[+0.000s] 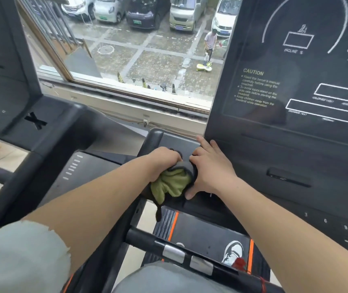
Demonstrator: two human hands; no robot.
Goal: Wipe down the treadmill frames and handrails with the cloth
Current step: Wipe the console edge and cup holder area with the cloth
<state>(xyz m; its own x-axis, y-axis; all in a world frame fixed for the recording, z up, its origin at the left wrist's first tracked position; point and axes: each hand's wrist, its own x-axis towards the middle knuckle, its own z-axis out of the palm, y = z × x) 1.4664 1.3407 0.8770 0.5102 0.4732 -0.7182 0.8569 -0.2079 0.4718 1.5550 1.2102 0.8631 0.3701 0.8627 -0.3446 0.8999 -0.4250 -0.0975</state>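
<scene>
Cloth: one green and dark cloth, bunched between the two hands, lying on the corner of the treadmill frame.
Left hand: the left hand has its fingers curled over the top of the cloth and grips it.
Right hand: the right hand brackets the cloth's right edge. Its thumb is at the near side and some fingers are bent onto the dark hem. One finger reaches out toward the foot of the console panel.
Hands together: they are close, almost touching, with the cloth wedged between them.
Frame axis: the frame runs from under the hands away toward the window, and back toward the person.
Unwiped run: judged to be the stretch beyond the fingertips and the outer edge left of the left hand.
Nearer hand: the left is nearer the frame's outer edge, and the right is nearer the console.
Handrail: one black handrail lies on the person's side of the hands, well below them, with its long axis crossing left to right.
Handrail plates: two silver plates, both right of the wrists.
Treadmills in view: two, the second treadmill being left of the left hand.
Next move: probably a push along the frame, away from the body.
</scene>
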